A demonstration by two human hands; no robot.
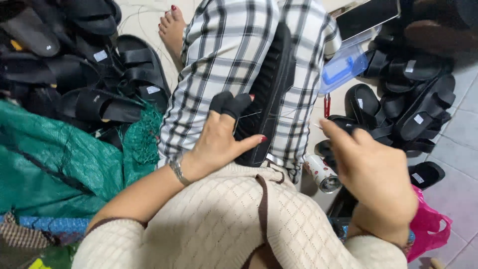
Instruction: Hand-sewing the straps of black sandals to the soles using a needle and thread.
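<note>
- The left hand (219, 139), wearing black fabric finger covers on two fingers, presses on a black ribbed rubber sandal sole (269, 84) that lies along the person's checked trouser leg (224, 55), steadying it; the fingers rest on it rather than close around it.
- The right hand (371, 172) hovers to the right of the sole, fingers drawn together as if pinching something thin; whether it holds a needle I cannot tell. A fine thread (249, 115) seems to run from the sole near the left fingers.
- The step looks like hand-stitching the sole, mid-stitch.
- The next move likely calls for pulling the thread taut while the left hand holds the sole firm.
- Beyond the right hand lie piled black strapped sandals (413, 104); a small printed can (322, 173) sits beside it.
</note>
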